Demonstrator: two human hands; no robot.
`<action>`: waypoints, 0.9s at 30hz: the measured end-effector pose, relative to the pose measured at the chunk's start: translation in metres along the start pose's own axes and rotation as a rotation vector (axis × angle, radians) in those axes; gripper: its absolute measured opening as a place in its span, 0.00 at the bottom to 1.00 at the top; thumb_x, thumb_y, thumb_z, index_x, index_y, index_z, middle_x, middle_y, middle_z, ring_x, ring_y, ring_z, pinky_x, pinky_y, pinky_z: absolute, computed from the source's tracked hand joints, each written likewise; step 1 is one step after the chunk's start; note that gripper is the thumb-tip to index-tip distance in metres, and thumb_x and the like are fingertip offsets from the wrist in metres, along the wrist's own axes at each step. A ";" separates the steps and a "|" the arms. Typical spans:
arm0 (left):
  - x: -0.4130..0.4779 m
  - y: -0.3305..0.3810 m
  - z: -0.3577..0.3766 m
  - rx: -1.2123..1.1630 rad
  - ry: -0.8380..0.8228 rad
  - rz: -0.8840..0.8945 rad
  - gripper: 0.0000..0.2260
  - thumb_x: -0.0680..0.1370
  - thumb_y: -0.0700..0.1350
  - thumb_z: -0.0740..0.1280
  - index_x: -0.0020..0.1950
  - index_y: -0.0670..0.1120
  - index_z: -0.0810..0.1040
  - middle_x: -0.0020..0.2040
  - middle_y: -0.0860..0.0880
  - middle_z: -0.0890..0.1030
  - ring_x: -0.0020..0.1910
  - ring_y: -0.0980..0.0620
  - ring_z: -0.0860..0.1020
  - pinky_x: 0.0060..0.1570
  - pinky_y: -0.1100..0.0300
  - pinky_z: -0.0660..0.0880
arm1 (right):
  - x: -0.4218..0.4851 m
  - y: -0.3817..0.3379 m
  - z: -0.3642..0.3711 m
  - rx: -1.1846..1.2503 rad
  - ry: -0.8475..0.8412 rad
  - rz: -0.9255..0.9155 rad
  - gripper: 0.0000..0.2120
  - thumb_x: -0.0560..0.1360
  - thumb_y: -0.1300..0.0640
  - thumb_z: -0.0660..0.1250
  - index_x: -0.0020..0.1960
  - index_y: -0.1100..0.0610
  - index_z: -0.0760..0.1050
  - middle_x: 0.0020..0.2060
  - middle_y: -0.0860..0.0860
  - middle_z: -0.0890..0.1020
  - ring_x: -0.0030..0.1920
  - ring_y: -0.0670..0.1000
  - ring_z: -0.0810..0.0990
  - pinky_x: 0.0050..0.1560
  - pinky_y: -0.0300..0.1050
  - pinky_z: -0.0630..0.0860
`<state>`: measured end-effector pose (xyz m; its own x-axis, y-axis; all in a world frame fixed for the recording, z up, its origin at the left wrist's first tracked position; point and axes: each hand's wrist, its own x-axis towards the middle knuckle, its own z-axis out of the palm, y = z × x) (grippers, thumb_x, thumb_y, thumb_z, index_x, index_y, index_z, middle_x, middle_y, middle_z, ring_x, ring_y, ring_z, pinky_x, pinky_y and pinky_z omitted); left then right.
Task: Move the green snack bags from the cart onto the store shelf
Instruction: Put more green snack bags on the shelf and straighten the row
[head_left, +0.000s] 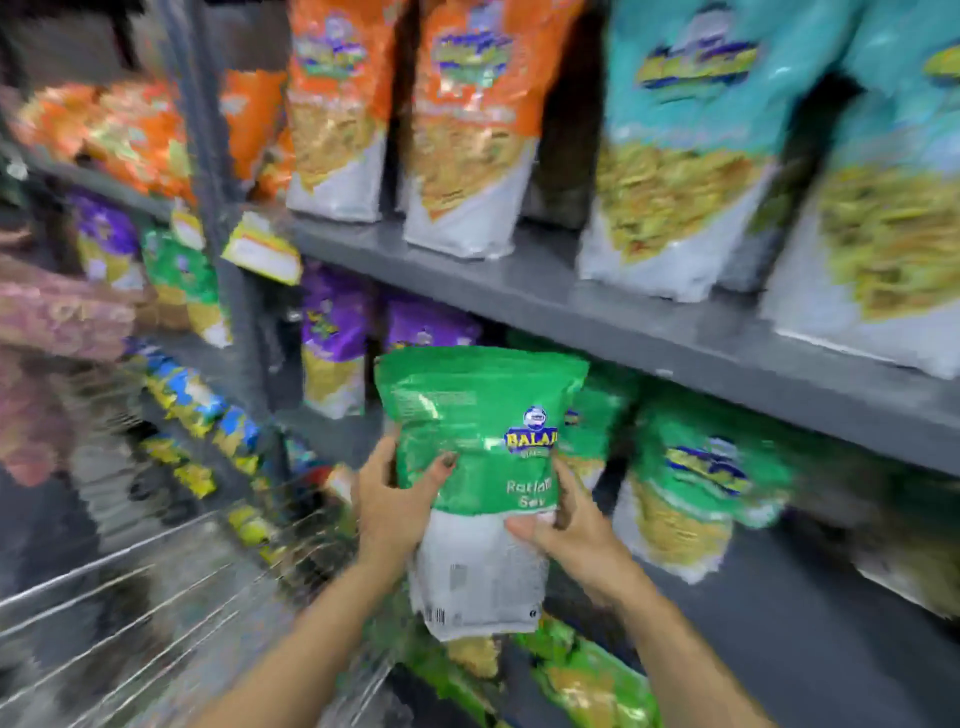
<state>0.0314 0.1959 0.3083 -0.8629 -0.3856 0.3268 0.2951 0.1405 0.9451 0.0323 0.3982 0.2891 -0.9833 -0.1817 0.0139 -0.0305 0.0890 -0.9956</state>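
Note:
Both hands hold one green snack bag (478, 457) upright in front of the lower shelf (779, 597). My left hand (389, 499) grips its left edge, and my right hand (566, 525) grips its right side at the white lower half. More green snack bags (571, 680) lie below in the wire cart (130, 597). Other green bags (701, 483) stand on the lower shelf just right of the held one.
The upper grey shelf (571, 301) carries orange bags (467, 114) and teal bags (691, 145). Purple bags (332, 332) stand behind the held bag at left. A person's patterned sleeve (57, 317) reaches in from the left edge. The picture is blurred.

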 end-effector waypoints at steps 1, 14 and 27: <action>-0.012 0.008 0.022 -0.016 -0.053 0.010 0.11 0.65 0.55 0.73 0.44 0.55 0.78 0.40 0.56 0.82 0.41 0.64 0.80 0.45 0.59 0.77 | -0.021 -0.002 -0.022 0.008 0.061 -0.034 0.31 0.70 0.73 0.78 0.64 0.50 0.72 0.56 0.36 0.84 0.51 0.33 0.84 0.53 0.28 0.82; -0.173 0.031 0.241 -0.137 -0.798 -0.028 0.17 0.64 0.41 0.79 0.47 0.50 0.76 0.41 0.63 0.84 0.41 0.68 0.81 0.39 0.75 0.74 | -0.228 0.058 -0.216 -0.047 0.707 -0.047 0.37 0.62 0.56 0.85 0.61 0.45 0.66 0.57 0.50 0.85 0.48 0.38 0.86 0.47 0.30 0.84; -0.157 0.039 0.366 -0.035 -0.789 -0.136 0.34 0.62 0.63 0.74 0.58 0.43 0.72 0.55 0.42 0.82 0.55 0.44 0.80 0.56 0.48 0.77 | -0.166 0.068 -0.320 -0.113 0.870 0.038 0.27 0.76 0.76 0.71 0.59 0.48 0.67 0.58 0.54 0.81 0.51 0.46 0.83 0.49 0.28 0.83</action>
<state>0.0278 0.5955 0.2910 -0.9240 0.3633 0.1196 0.1681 0.1049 0.9802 0.1357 0.7474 0.2489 -0.7710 0.6300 0.0929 0.0323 0.1845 -0.9823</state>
